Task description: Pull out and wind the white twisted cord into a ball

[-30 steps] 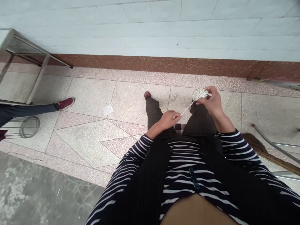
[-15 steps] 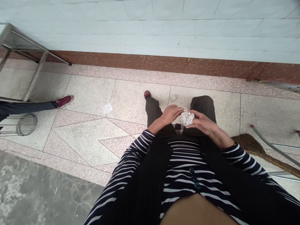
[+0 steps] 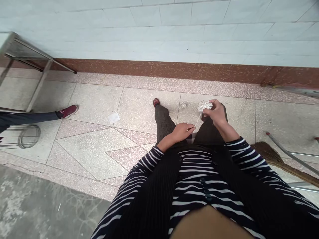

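My right hand (image 3: 218,115) grips a ball of white cord (image 3: 203,106) above my right knee, with fingers and thumb closed on its right side. From the ball a short strand of cord (image 3: 198,119) runs down and left to my left hand (image 3: 183,131), whose fingers pinch it over my lap. The strand looks pulled straight between both hands. A small whitish coil (image 3: 184,104) lies on the floor between my legs, beyond the hands; its material is too small to tell.
A straw broom (image 3: 270,154) and a metal-legged seat or frame (image 3: 281,146) are at the right. At the left are a metal-framed table (image 3: 41,81), another person's shoe (image 3: 69,111), a wire rack (image 3: 29,136) and a paper scrap (image 3: 114,117). The tiled wall (image 3: 159,33) stands ahead.
Both hands were together at the ball. My right hand has carried the ball up and away, while my left has moved slightly back toward my lap, stretching a strand between them.
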Available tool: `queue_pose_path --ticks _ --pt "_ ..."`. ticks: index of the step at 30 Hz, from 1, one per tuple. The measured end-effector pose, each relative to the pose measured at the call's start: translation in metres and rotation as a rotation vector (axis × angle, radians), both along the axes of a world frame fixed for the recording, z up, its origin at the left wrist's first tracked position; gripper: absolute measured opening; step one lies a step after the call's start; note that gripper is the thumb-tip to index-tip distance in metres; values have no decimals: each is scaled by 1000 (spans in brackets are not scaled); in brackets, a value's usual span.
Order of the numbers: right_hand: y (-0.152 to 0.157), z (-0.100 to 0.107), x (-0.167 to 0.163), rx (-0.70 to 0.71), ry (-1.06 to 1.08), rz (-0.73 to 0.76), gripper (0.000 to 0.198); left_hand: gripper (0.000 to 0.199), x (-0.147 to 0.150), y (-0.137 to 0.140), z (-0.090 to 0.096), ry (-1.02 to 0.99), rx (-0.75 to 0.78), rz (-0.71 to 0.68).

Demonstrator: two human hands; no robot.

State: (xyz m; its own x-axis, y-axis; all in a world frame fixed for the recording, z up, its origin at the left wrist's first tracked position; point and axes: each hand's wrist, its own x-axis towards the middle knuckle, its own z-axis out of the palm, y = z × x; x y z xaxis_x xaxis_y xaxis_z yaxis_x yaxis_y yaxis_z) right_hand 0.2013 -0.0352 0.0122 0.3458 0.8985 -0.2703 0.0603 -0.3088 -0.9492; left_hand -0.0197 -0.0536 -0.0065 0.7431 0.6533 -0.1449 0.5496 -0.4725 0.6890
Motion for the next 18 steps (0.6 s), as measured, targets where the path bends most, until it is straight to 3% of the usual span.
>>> queue_pose_path --ticks 3,6,8,14,18 --pt "-17 -18 -16 -48 -209 136 48 32 -1 10 10 7 199 -67" --pt "-43 -18 -23 -171 35 287 51 30 -4 22 17 18 335 -103" --pt "-57 -8 -22 -252 244 311 51 29 -7 25 19 4 379 -124" --pt "-72 26 -15 -375 564 318 53 30 -4 29 10 -83 353 -80" --pt "-72 50 -15 -320 691 342 51 29 0 33 -11 -84 215 11"
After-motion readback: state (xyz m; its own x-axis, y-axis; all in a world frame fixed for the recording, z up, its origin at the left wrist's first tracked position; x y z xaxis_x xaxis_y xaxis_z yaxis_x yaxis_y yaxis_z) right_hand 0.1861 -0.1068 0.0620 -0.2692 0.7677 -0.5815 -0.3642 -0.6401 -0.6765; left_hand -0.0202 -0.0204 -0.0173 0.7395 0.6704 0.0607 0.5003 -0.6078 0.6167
